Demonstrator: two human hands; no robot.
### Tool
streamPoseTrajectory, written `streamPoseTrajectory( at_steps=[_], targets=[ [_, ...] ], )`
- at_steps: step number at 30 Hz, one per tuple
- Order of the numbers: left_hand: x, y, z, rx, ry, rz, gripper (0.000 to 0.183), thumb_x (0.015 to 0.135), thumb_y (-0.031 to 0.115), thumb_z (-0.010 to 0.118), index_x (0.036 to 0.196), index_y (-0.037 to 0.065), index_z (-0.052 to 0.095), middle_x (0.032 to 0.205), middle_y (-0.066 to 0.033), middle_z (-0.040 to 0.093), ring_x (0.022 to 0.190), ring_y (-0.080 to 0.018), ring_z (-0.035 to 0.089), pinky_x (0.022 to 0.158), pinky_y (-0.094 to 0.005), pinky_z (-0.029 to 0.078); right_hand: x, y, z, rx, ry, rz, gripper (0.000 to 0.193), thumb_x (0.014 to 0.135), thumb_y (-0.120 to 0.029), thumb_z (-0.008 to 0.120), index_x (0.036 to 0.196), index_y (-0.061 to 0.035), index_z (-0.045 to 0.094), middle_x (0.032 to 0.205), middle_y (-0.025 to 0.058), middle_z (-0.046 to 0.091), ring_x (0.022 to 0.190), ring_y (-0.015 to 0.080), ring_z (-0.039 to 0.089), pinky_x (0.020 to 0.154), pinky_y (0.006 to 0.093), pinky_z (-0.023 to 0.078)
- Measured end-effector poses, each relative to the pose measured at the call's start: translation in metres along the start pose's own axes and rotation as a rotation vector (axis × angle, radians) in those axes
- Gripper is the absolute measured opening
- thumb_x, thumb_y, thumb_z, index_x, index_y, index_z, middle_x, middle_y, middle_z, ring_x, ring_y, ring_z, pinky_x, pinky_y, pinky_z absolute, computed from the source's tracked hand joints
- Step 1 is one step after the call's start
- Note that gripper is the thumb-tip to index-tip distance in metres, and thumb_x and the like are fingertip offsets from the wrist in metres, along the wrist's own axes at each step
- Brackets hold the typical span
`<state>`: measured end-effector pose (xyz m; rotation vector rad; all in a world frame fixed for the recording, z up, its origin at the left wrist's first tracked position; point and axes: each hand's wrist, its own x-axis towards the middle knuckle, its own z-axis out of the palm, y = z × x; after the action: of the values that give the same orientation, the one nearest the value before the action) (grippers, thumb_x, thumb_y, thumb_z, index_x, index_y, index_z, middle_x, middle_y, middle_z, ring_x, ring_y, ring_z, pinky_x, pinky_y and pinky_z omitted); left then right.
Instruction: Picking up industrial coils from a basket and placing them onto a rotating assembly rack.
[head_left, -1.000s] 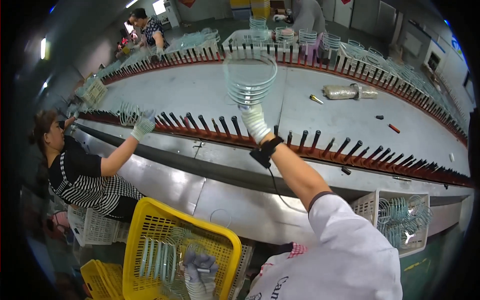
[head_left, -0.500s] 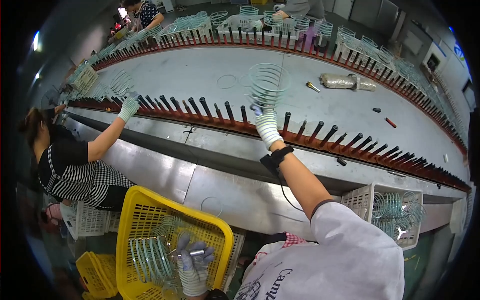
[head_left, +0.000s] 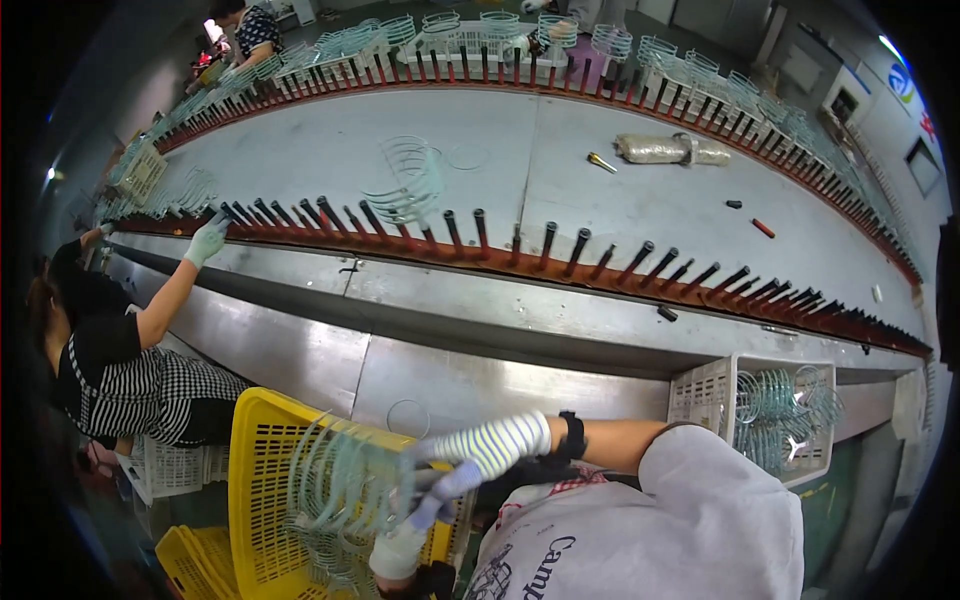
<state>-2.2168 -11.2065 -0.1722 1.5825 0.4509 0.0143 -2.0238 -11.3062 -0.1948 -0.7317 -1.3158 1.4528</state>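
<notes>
My right hand (head_left: 485,450), in a striped glove, has its fingers closed around the near end of a pale green wire coil (head_left: 345,475). Just below it, my left hand (head_left: 402,540), also gloved, grips the same end. Motion blurs the fingertips and the coil. Beneath the hands lies the yellow plastic basket (head_left: 265,500), with more wire coils (head_left: 325,555) in it, partly hidden. Another coil (head_left: 405,180) stands on the row of red posts with black tips (head_left: 550,240) along the metal table's near edge.
A white crate (head_left: 705,400) of coils stands at the right. On the table (head_left: 460,115) lie a wrapped roll (head_left: 670,150), a brass-coloured piece (head_left: 602,162) and a red piece (head_left: 763,228). A co-worker (head_left: 130,350) stands at the left, one gloved hand at the posts.
My right hand has come back from the posts to my left hand at the basket. The coil it was at now stands on the posts, further left. The held coil has risen in the basket.
</notes>
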Motion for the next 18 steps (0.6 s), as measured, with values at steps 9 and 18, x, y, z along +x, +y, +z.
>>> streamPoseTrajectory(
  at_steps=[9, 18],
  targets=[
    [0.059, 0.009, 0.025, -0.166, -0.132, 0.062, 0.039, 0.086, 0.006, 0.051, 0.123, -0.003, 0.042, 0.117, -0.0179, 0.051, 0.098, -0.0218, 0.057, 0.083, -0.0312, 0.048, -0.101, -0.024, -0.079, -1.677, 1.175, 0.293, 0.045, 0.081, -0.009, 0.048, 0.126, -0.0069, 0.045, 0.128, 0.0162, 0.045, 0.119, 0.029, 0.041, 0.102, 0.0402, 0.029],
    [-0.017, -0.005, -0.086, -0.054, 0.388, 0.036, 0.045, 0.089, 0.028, 0.053, 0.122, -0.003, 0.045, 0.112, -0.0137, 0.055, 0.095, -0.0206, 0.057, 0.086, -0.033, 0.046, -0.106, -0.015, -0.256, -2.064, 1.214, 0.693, 0.004, 0.071, -0.011, 0.055, 0.072, -0.0088, 0.058, 0.073, 0.012, 0.057, 0.07, 0.0242, 0.055, 0.091, 0.0416, 0.038]
  ],
)
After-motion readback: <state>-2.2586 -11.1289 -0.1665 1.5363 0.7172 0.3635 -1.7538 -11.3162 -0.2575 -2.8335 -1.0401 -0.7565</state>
